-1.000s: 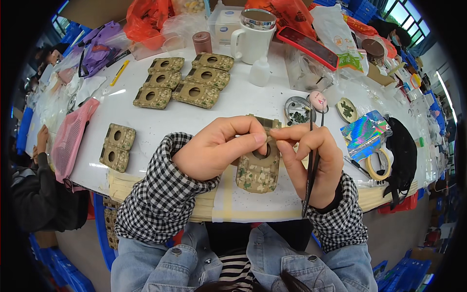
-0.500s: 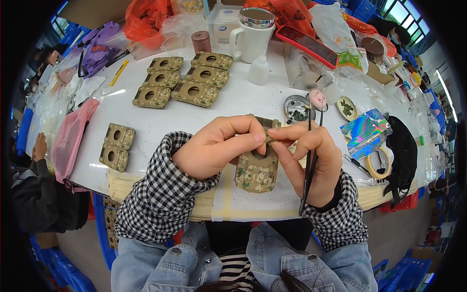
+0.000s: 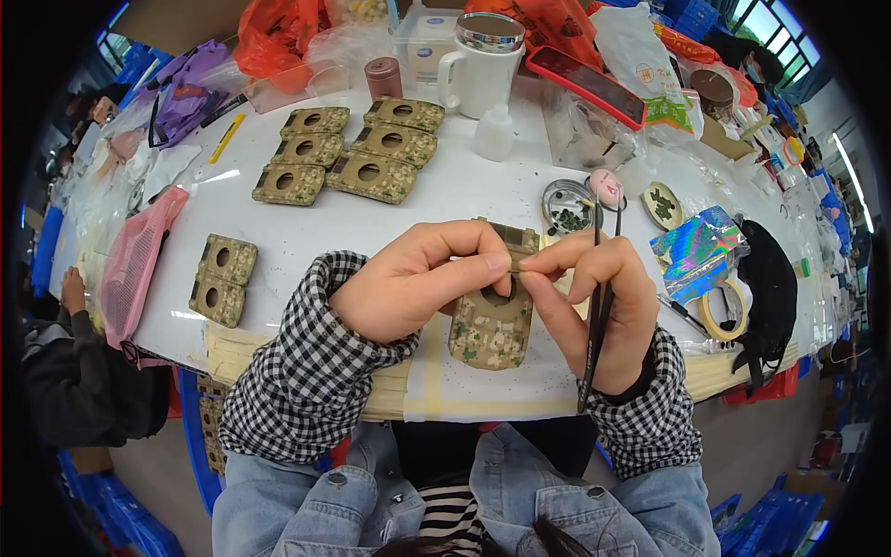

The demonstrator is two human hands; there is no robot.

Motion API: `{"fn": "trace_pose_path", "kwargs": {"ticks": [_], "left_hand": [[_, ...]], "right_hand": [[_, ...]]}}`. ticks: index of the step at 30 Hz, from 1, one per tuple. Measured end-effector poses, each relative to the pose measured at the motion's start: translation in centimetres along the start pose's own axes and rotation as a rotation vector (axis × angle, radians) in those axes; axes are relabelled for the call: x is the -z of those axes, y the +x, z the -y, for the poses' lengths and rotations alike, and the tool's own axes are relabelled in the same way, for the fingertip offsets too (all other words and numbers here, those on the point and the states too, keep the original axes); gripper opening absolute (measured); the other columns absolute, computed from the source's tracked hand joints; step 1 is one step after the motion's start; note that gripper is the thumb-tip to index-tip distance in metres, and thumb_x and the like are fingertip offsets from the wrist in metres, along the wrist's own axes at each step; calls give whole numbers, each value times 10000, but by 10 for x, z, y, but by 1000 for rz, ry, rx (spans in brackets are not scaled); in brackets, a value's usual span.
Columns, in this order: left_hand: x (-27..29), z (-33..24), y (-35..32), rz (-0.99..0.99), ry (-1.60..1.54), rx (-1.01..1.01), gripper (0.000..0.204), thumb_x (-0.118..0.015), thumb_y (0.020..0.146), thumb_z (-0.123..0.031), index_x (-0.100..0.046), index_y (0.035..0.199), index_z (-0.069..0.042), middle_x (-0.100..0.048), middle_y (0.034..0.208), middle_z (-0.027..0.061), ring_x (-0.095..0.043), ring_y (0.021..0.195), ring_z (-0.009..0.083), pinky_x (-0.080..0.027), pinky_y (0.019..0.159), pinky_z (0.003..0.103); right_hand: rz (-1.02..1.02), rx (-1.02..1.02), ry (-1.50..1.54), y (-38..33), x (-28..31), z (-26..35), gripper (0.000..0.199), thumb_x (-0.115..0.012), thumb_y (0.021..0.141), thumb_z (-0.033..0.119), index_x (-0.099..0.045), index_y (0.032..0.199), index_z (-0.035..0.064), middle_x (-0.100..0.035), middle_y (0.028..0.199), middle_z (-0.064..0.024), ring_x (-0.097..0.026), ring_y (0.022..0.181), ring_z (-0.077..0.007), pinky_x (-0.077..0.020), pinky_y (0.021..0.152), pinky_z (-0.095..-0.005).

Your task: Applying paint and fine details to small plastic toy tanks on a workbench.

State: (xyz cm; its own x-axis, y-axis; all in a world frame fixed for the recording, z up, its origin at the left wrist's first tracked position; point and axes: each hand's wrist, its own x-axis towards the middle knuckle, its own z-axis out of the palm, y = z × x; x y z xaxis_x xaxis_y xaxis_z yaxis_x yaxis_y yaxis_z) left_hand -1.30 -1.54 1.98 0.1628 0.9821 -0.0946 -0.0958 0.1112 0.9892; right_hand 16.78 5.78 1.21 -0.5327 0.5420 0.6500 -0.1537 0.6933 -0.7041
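Pinching camo pouch (image 3: 492, 325) with both hands' fingers | round tin (image 3: 568, 204): small dark bits

Shiny rainbow foil box (image 3: 698, 252) right, white-green packet (image 3: 670, 110) behind

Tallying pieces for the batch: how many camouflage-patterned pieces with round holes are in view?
7. One in the hands; four grouped at the table's far side, plus another; a double piece left. More may be hidden below the table edge.
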Motion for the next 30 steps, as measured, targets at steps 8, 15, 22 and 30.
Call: {"fn": "trace_pose_path", "kwargs": {"ticks": [8, 15, 22, 30], "left_hand": [[8, 18, 6, -12, -259, -203, 329, -540, 915, -149, -467, 1223, -59, -566, 1123, 139, -603, 978, 196, -490, 857, 312], [12, 7, 9, -67, -450, -218, 760, -548, 905, -130, -58, 1482, -202, -484, 1249, 212, -589, 1061, 273, -493, 902, 363], [15, 15, 15, -83, -610, -225, 556, -543, 926, -192, -256, 1383, -55, -531, 1207, 136, -587, 1062, 240, -508, 892, 353], [18, 26, 19, 20, -793, -272, 355, -413, 989, -233, -399, 1271, -18, -558, 1117, 124, -602, 998, 221, -523, 848, 333]], "right_hand": [[-14, 55, -11, 3, 7, -1, 265, -629, 791, -92, -411, 793, 58, -631, 860, -136, -597, 701, -130, -495, 653, -238], [-68, 32, -7, 1, 10, -1, 270, -634, 783, -99, -414, 788, 57, -633, 851, -135, -596, 698, -131, -492, 645, -239], [-78, 19, 21, 1, 10, -1, 259, -634, 785, -97, -423, 769, 52, -634, 841, -132, -610, 702, -135, -495, 645, -241], [-79, 11, 38, 0, 7, -2, 253, -635, 784, -96, -430, 757, 49, -635, 834, -129, -620, 703, -141, -497, 648, -244]]}}
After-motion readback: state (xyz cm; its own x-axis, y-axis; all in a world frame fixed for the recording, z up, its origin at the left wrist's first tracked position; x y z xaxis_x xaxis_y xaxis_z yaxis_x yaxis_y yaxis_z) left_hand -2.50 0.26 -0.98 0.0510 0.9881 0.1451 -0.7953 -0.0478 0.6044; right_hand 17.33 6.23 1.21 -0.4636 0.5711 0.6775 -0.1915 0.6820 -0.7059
